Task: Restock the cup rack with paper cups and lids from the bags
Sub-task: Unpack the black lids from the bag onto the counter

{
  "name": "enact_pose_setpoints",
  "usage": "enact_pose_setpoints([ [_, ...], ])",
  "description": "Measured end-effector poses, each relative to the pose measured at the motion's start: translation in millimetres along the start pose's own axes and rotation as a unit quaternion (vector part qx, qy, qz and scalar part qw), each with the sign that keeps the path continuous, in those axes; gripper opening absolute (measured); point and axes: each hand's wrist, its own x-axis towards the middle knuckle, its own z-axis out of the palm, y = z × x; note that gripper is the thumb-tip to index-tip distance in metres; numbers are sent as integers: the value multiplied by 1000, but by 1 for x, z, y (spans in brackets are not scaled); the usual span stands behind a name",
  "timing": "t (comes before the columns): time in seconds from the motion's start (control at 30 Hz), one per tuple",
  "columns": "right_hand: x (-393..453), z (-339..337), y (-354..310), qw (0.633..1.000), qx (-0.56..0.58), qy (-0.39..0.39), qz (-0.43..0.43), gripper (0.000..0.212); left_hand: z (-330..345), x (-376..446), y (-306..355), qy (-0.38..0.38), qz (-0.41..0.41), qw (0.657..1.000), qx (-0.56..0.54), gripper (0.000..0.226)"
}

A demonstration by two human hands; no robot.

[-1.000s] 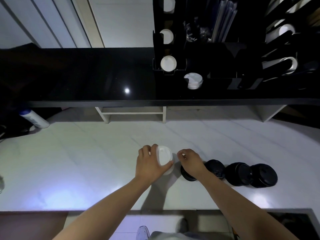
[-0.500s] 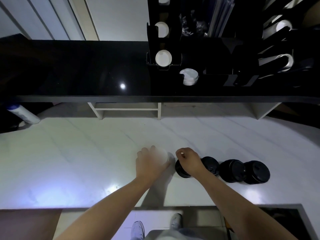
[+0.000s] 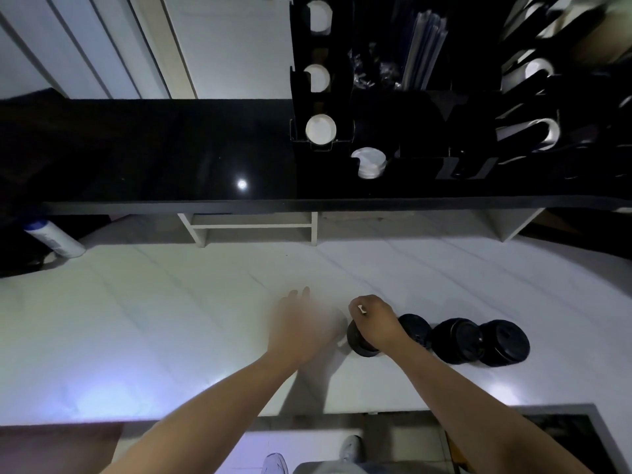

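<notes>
My left hand (image 3: 299,325) is smeared by motion beside a white stack of lids (image 3: 338,323), which is also blurred; two fingers point away from me, and I cannot tell whether the hand grips the stack. My right hand (image 3: 374,319) is curled and pinches a small white piece (image 3: 361,309) between thumb and finger, sitting over the nearest black lid stack (image 3: 360,345). Three more black lid stacks (image 3: 456,340) lie in a row to the right. The black cup rack (image 3: 376,107) stands on the dark counter, with white cups (image 3: 320,130) and white lids (image 3: 368,162) in it.
The white table (image 3: 171,319) runs wide to the left. A glossy black counter (image 3: 154,152) rises behind it. A white bottle with a blue cap (image 3: 54,239) lies at the far left. Straws or sleeves (image 3: 424,49) stand in the rack. My shoes show below the table edge.
My left hand gripped the white lid stack clearly a second ago; now hand and stack are blurred and the fingers look spread. My right hand stays on the nearest black stack.
</notes>
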Motion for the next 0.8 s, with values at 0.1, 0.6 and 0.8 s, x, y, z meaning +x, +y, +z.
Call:
enact_pose_setpoints([
  [0.1, -3, -5, -2, 1000, 3, 10, 10, 22, -12, -3, 0, -18, 14, 1000, -7, 118],
  [0.6, -83, 2, 10, 989, 37, 133, 47, 34, -11, 10, -12, -159, 108, 975, -112, 86],
  [0.8, -131, 8, 33, 975, 65, 162, 139, 20, 3, 2, 5, -165, 146, 967, -131, 87],
])
